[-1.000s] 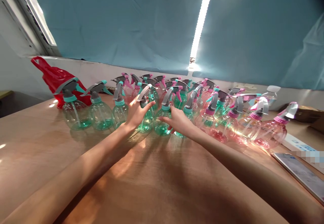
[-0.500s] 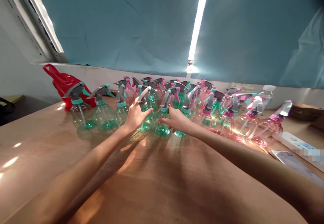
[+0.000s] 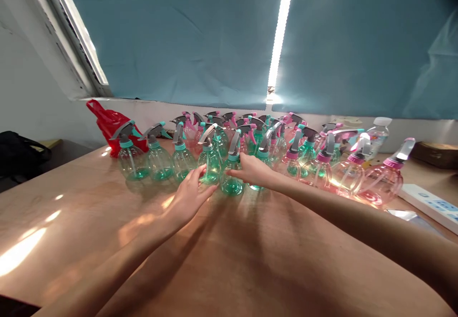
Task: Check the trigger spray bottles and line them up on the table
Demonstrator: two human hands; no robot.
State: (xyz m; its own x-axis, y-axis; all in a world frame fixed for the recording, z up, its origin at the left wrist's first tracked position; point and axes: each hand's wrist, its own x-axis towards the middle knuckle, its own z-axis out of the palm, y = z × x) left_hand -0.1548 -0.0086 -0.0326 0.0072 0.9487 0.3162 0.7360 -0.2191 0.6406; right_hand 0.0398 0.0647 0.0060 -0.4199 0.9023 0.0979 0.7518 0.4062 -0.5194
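Several clear spray bottles stand in rows on the wooden table (image 3: 272, 250). Green bottles with teal collars fill the front left and middle; pink bottles (image 3: 382, 183) with magenta collars are at the right. My left hand (image 3: 193, 193) is low in front of a green bottle (image 3: 210, 162), thumb apart from the fingers; some fingertips are hidden by the hand. My right hand (image 3: 252, 170) reaches round the right side of another green bottle (image 3: 232, 185), near its neck, with a finger across its front. Whether it grips that bottle is unclear.
A red plastic bag (image 3: 109, 123) lies behind the leftmost bottles. At the right are a capped clear bottle (image 3: 378, 135), a brown box (image 3: 434, 154), a white box (image 3: 431, 205) and a phone (image 3: 411, 216). A black bag (image 3: 23, 152) is at far left.
My left hand has come down from the neck of the green bottle to its lower front. My right hand has stayed nearly in place. The view has shifted slightly left.
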